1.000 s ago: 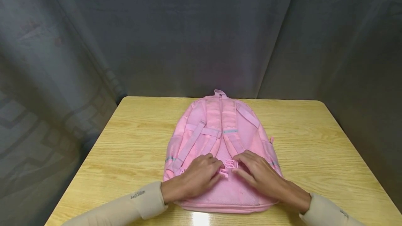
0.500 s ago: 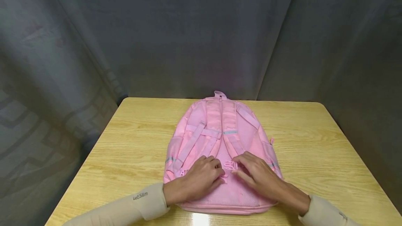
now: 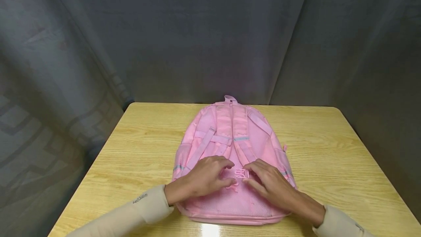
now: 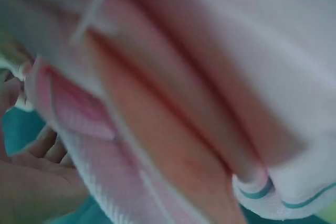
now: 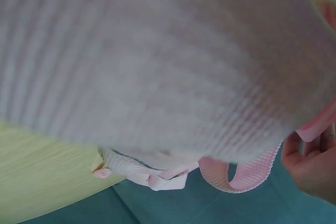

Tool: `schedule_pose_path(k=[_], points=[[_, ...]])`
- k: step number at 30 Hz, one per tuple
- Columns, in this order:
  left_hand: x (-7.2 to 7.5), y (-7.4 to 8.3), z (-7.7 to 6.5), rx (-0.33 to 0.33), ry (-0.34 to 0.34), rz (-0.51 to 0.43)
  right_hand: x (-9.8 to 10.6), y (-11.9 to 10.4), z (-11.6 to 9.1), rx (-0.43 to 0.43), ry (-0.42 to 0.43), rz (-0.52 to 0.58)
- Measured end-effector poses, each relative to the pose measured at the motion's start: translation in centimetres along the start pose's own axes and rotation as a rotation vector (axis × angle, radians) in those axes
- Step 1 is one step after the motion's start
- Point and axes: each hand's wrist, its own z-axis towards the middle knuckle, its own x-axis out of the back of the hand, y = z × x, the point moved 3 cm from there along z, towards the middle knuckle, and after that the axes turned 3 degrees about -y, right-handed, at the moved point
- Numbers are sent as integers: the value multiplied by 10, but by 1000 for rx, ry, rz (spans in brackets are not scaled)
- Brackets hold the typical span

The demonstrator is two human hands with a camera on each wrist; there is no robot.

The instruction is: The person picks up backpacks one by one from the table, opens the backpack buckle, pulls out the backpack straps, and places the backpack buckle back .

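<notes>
A pink backpack (image 3: 241, 202) lies with its straps facing up in the head view. My right hand (image 3: 271, 184) pinches the pronged half of a pink side-release buckle (image 3: 241, 173) between thumb and index finger, its prongs pointing left. My left hand (image 3: 207, 176) hovers over the lower left of the bag, thumb and fingers spread apart with a gap between them. Just below the left thumb tip sits another small pink buckle piece (image 3: 233, 187), partly covered. In the right wrist view, close-up mesh fabric of the backpack (image 5: 157, 66) fills most of the picture.
The backpack stands on a light wooden table (image 3: 144, 134), near its front edge. Dark grey curtains (image 3: 197, 39) hang behind and on both sides. Two padded shoulder straps (image 3: 223, 120) run down the middle of the bag, with a loose webbing strap (image 3: 201, 149) at the left.
My left hand has let go of its buckle piece; its thumb and fingers have spread and the hand has lifted slightly up and left. My right hand stays in place with the pronged buckle half.
</notes>
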Motion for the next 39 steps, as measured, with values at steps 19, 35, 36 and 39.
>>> schedule_pose_path(k=[19, 35, 36, 39], points=[[5, 1, 21, 270, -47, -690, 3, -7, 2, 90, 51, -27], [-1, 15, 18, 480, -56, -1142, 13, -6, 3, 61, 122, 33], [-1, 16, 18, 486, -55, -1143, 13, -6, 4, 63, 128, 37], [-1, 16, 19, 504, -58, -1147, 15, -5, 4, 68, 135, 56]])
